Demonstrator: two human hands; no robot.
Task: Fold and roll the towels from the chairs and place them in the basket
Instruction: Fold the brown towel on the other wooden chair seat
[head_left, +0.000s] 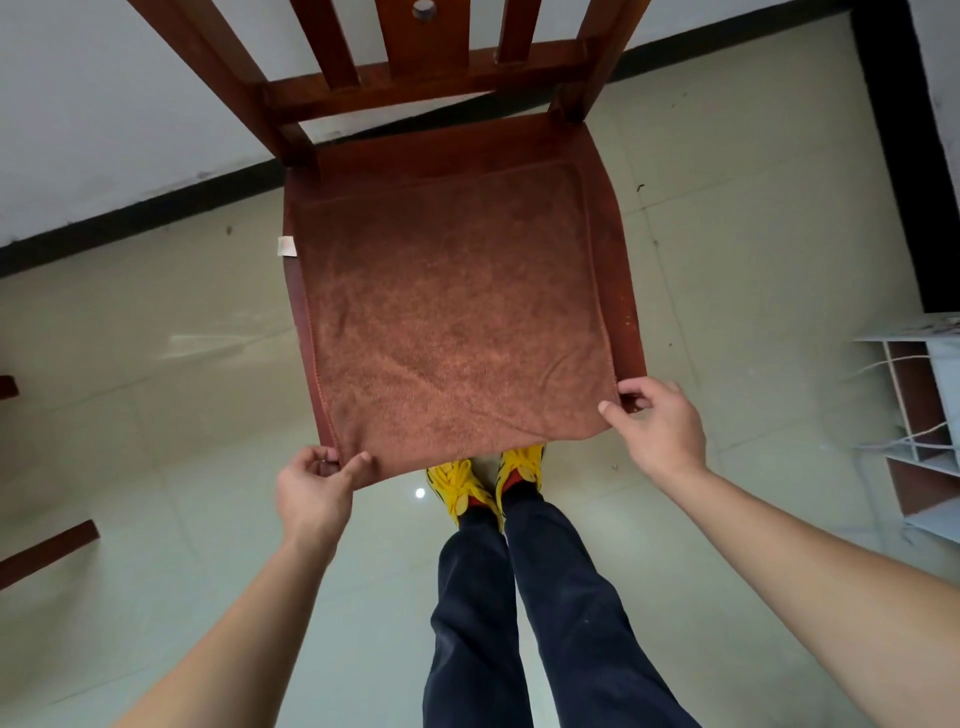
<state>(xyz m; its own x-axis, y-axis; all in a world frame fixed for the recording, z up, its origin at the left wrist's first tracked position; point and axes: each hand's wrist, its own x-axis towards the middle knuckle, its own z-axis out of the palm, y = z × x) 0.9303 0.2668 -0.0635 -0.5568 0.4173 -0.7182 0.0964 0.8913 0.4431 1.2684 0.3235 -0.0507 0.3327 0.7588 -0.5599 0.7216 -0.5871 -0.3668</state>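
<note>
A rust-brown terry towel (457, 322) lies spread flat on the seat of a reddish wooden chair (415, 85). The left grip (311, 493) pinches the towel's corner at the seat's front-left, and the right grip (660, 426) pinches the front-right corner.

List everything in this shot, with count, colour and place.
towel: 1, rust-brown, spread flat on chair seat
tag: 1, white, towel's left edge
chair: 1, red-brown wood, centre
wooden furniture parts: 2, red-brown, left edge
shelf unit: 1, white and brown, right edge
floor: 1, pale tiles, all around
wall: 1, white with black skirting, top
shoes: 2, yellow, below seat's front edge
trousers: 1, dark navy, bottom centre
left hand: 1, pinches towel's near left corner
right hand: 1, grips towel's near right corner
</note>
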